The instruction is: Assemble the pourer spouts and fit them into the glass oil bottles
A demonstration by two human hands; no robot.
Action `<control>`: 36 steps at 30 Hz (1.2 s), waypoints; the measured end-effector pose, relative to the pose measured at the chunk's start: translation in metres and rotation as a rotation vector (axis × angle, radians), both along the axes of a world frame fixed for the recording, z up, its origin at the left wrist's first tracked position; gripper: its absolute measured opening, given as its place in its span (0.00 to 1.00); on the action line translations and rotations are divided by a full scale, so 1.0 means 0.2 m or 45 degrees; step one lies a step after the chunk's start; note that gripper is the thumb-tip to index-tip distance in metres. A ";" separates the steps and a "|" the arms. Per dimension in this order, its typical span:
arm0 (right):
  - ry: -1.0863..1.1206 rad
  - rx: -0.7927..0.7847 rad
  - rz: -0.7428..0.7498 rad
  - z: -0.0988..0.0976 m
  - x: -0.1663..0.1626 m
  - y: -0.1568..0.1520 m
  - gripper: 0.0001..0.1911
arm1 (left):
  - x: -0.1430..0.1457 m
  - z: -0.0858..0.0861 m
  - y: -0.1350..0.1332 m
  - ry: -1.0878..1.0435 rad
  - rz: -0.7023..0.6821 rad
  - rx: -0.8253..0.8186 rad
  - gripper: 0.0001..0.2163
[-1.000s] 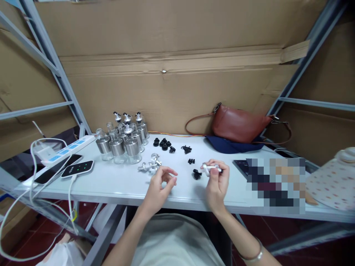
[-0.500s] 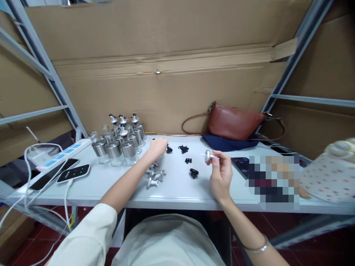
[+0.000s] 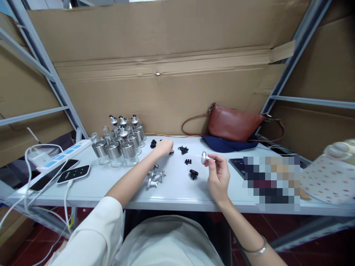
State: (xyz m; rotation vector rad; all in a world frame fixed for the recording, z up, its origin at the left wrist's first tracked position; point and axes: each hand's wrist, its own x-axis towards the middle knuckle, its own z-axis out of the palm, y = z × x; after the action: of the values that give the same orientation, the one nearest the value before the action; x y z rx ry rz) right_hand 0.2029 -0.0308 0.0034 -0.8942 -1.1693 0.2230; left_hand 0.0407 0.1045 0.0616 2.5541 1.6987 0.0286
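Note:
My right hand is closed around a silver bottle pourer, its rounded metal cap facing left. A thin pale tube points left from the cap. My left hand is low over the black stoppers, knuckles up, its fingertips hidden beneath. A bit of a black stopper shows at its right edge, and another black stopper lies to its left. Beyond its right side sit small black lever pieces and tiny black caps. Nearer me lie one round black stopper and several silver spouts.
Glass bottles with steel bands, some topped with pourers, crowd the left. A power strip, phone and cabled device lie beside them. A brown bag rests at the back right; another phone lies right.
My left hand has shifted right across the black stoppers, uncovering more of those on its left. My right hand, with the pourer, has moved slightly left and down.

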 end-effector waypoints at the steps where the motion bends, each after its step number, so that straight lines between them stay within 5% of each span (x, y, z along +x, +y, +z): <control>1: 0.002 -0.003 0.006 0.00 0.00 0.00 0.09 | 0.00 0.00 0.00 -0.033 -0.020 0.009 0.11; 5: 0.000 -0.001 0.026 -0.01 0.00 0.00 0.08 | -0.01 0.03 -0.10 -0.234 -0.099 0.067 0.08; 9: -0.022 0.004 0.038 -0.02 -0.01 0.00 0.07 | -0.06 0.03 -0.35 -0.473 -0.196 0.105 0.05; 12: -0.093 0.071 0.073 -0.03 -0.02 -0.01 0.04 | -0.10 -0.08 -0.57 -1.093 -0.335 0.119 0.06; 16: -0.331 0.258 0.121 -0.03 -0.03 -0.04 0.06 | -0.12 -0.29 -0.73 -1.652 -0.097 0.191 0.15; 20: -0.590 0.334 0.180 -0.01 -0.06 -0.07 0.10 | -0.12 -0.37 -0.74 -1.809 0.057 0.224 0.10; 28: -0.734 0.188 0.307 0.00 -0.11 -0.09 0.09 | -0.14 -0.29 -0.73 -2.152 0.003 -0.164 0.11; 36: -0.746 0.198 0.310 0.01 -0.11 -0.08 0.08 | -0.15 -0.28 -0.73 -2.225 0.110 -0.239 0.16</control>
State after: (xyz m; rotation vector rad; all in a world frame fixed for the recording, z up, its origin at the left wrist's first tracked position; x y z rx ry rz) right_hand 0.1808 -0.0469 0.0051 -0.6938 -1.8184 0.0620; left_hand 0.0099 -0.0411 0.0048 1.1994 0.8565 1.4383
